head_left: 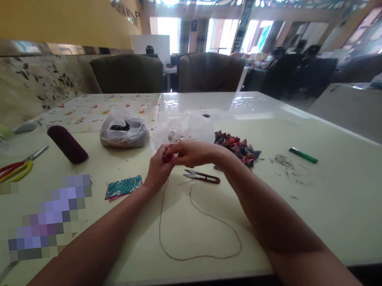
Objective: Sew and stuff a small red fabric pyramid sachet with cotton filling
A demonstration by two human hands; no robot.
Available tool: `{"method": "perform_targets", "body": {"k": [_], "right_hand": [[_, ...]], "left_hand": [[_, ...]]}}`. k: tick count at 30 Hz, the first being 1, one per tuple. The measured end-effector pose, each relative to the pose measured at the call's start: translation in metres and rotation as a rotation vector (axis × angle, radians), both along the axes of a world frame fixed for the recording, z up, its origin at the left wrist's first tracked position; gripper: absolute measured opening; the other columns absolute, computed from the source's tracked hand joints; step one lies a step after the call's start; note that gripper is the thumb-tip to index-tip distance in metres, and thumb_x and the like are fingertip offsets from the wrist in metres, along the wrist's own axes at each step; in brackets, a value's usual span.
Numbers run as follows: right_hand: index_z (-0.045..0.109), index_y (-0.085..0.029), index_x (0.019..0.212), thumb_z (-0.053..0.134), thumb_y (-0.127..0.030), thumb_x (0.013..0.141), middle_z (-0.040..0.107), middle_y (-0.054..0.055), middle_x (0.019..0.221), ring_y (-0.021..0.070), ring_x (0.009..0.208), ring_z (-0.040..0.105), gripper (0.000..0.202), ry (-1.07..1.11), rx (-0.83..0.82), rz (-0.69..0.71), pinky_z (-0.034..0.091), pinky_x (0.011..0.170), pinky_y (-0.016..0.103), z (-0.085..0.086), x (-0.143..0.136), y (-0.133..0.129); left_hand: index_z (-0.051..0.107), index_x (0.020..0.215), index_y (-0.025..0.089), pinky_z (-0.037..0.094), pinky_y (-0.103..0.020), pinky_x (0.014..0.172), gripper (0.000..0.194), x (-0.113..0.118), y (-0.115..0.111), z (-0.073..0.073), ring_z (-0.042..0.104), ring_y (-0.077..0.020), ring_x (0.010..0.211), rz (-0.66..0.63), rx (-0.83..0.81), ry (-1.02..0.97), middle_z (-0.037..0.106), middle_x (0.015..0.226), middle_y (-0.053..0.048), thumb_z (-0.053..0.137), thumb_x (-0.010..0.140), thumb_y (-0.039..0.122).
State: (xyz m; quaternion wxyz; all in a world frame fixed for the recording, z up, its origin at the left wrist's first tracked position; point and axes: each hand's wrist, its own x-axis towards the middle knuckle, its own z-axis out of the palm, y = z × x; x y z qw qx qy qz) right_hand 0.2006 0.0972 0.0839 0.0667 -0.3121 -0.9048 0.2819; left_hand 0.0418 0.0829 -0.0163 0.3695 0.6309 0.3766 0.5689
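My left hand [161,165] and my right hand [195,152] meet above the middle of the table, fingers closed together. Between them shows a small red piece of fabric [168,158], mostly covered by the fingers. A long brown thread [203,256] hangs from my left hand and loops over the tabletop. Its other end reaches toward a thin needle-like sliver [185,182] beside the thread snips [202,177], which lie with blades apart. A pile of folded patterned fabric pieces [237,147] sits past my right wrist. Left of my left hand lies a teal wave-patterned fabric piece [123,187].
Behind my hands are a plastic bag with white contents [189,129] and a bag of dark material [124,134]. Leftward stand a maroon cylinder [67,144] and red-yellow scissors [13,173]. At right lie a green-handled tool [303,155] and thread scraps [284,162]. Chairs [209,72] line the far edge.
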Motion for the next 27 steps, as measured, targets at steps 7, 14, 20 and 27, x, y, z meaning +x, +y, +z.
{"method": "perform_targets", "body": {"k": [7,14,20,27], "right_hand": [[0.076,-0.019,0.110,0.059,-0.016,0.086,0.067,0.000,0.078,0.0077,0.063,0.048,0.030,0.120,0.041,-0.037,0.036,0.064,0.024,0.009,0.012,0.000],[0.078,-0.017,0.097,0.056,-0.007,0.082,0.064,-0.002,0.070,0.0060,0.057,0.047,0.028,0.030,-0.046,-0.044,0.036,0.059,0.023,-0.002,-0.003,-0.002],[0.079,-0.015,0.086,0.060,-0.011,0.080,0.073,0.002,0.083,0.0101,0.075,0.059,0.021,0.221,-0.001,-0.144,0.044,0.071,0.023,-0.015,-0.006,0.011],[0.078,-0.012,0.086,0.058,-0.018,0.080,0.061,-0.001,0.063,0.0054,0.057,0.046,0.021,0.328,-0.080,-0.234,0.037,0.058,0.020,-0.012,-0.002,0.011]], "left_hand": [[0.063,0.103,0.019,0.041,-0.024,0.065,0.028,-0.002,0.000,0.001,0.047,-0.0121,0.064,0.073,0.046,0.072,0.053,0.069,0.005,0.072,0.077,0.026],[0.063,0.109,0.020,0.045,-0.025,0.072,0.032,-0.004,0.003,-0.001,0.057,-0.0149,0.076,0.031,0.076,0.146,0.066,0.087,0.001,0.069,0.077,0.022],[0.062,0.114,0.019,0.047,-0.026,0.078,0.043,-0.003,0.005,-0.001,0.061,-0.0162,0.084,0.026,0.054,0.064,0.069,0.097,-0.002,0.075,0.075,0.030],[0.060,0.080,0.016,0.040,-0.023,0.058,0.030,-0.001,0.001,0.000,0.045,-0.0099,0.057,-0.019,-0.155,-0.047,0.053,0.060,0.005,0.076,0.077,0.041]]}}
